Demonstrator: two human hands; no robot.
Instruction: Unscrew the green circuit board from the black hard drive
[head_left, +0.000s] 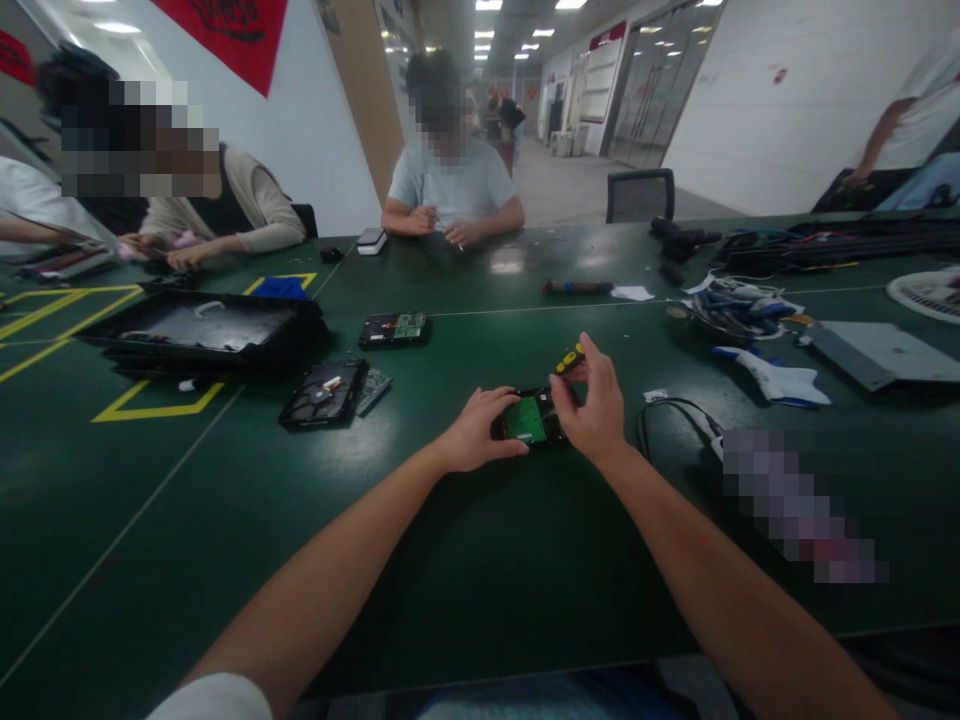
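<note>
While the left grip clasps a black hard drive with a green circuit board, thumb along its near side and fingers along its far side, the right grip holds a yellow-and-black screwdriver slantwise at the drive's right end; whether its tip meets the drive is hidden. This drive lies face up around the middle of a dark green bench, well in from the near edge. Toward the left edge, near the left grip, sit an opened black hard drive with a round hub and, just beside it, a thin grey rectangular plate; a second black drive with a green board rests behind them, nearer the far edge. Farther left stands a shallow black rectangular tray. Toward the right edge are a looped black cable, a white-and-blue fabric glove and a flat grey metal case, with a heap of blue and white pieces behind the glove. A dark cylindrical tool lies closer to the far edge, where a person in a pale shirt sits, both hands raised.
</note>
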